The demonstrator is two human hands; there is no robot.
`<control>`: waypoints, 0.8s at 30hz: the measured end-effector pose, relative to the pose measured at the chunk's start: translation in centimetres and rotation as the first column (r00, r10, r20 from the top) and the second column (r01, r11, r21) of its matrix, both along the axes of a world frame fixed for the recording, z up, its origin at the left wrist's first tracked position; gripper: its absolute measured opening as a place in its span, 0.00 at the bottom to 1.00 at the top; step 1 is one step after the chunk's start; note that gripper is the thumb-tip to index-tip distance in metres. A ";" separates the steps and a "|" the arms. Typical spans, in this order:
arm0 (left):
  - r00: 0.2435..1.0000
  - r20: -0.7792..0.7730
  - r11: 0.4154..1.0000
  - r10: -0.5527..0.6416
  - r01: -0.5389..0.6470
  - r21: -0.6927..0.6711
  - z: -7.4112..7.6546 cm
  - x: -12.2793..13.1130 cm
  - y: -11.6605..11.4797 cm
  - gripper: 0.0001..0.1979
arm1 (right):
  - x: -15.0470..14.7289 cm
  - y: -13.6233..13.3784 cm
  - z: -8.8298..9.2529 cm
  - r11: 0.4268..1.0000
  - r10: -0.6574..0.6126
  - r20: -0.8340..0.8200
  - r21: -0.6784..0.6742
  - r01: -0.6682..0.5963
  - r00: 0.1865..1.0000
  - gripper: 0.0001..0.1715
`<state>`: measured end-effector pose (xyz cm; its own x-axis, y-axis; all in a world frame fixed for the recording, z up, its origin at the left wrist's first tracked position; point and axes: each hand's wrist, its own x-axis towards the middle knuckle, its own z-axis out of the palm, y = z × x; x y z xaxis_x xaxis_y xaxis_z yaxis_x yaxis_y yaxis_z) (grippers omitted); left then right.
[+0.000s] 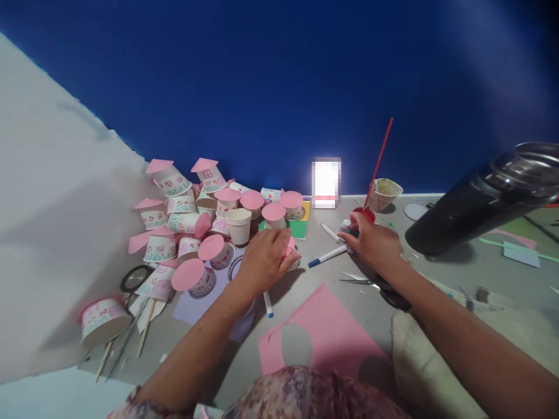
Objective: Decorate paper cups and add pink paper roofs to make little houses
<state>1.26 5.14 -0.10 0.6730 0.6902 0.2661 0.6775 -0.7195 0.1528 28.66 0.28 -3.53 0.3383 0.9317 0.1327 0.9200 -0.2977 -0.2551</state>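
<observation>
My left hand [267, 256] is closed over a small paper cup with a pink paper roof [289, 247], partly hidden under the fingers. Close by, on the left, paper cups with drawn flowers and pink cone roofs [213, 247] stand and lie in a cluster. My right hand [374, 240] has thumb and fingers curled around a small white-capped bottle [346, 224], most of it covered by the hand. Just behind those fingers is a red round container [369, 214]. A white marker with a blue cap [327, 256] lies between my hands.
Pink paper with round cutouts [327, 326] lies in front, with scissors [360, 281] beyond it. A dark flask [476, 201] leans at the right, near a paper cup [384, 194]. Nested plain cups [238, 227] stand left. A lit screen [326, 181] rests against the blue wall.
</observation>
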 end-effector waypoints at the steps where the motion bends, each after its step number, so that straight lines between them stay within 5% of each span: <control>1: 0.998 0.057 1.000 0.017 -0.016 -0.016 0.2 -0.4 0.2 0.22 | 0.0 -0.3 0.2 0.999 0.005 0.004 0.035 -0.006 1.000 0.32; 4: 0.939 0.308 0.985 0.151 -0.118 -0.123 1.1 -2.0 0.2 0.21 | -0.2 -1.0 1.0 0.982 0.045 -0.012 0.185 -0.042 0.999 0.29; 7: 0.892 0.376 0.953 0.252 -0.161 -0.256 1.6 -3.5 -1.6 0.20 | -0.3 -1.2 1.7 0.978 0.049 -0.087 0.204 -0.030 0.995 0.19; 13: 0.975 0.222 0.976 -0.009 0.057 -0.210 -1.3 -2.6 -7.9 0.22 | 0.4 -0.4 1.7 0.989 -0.042 -0.394 0.112 0.093 0.918 0.24; 18: 0.980 0.178 0.959 -0.085 0.129 -0.253 -2.7 -1.4 -9.3 0.27 | -0.1 0.1 0.7 0.998 -0.005 -0.408 0.054 0.030 0.913 0.22; 20: 0.955 0.295 0.958 -0.010 0.094 -0.272 -2.5 -2.0 -9.2 0.24 | -0.3 0.5 0.2 0.999 0.006 -0.401 0.045 0.013 0.916 0.23; 22: 0.887 0.417 0.936 0.197 -0.044 -0.349 -2.1 -2.7 -8.9 0.16 | -0.3 1.1 -0.3 0.999 0.016 -0.398 0.041 0.001 0.917 0.22; 24: 0.774 0.461 0.850 0.433 -0.181 -0.494 -1.8 -3.0 -8.4 0.13 | -0.2 1.7 -0.7 0.999 0.030 -0.397 0.039 -0.016 0.918 0.17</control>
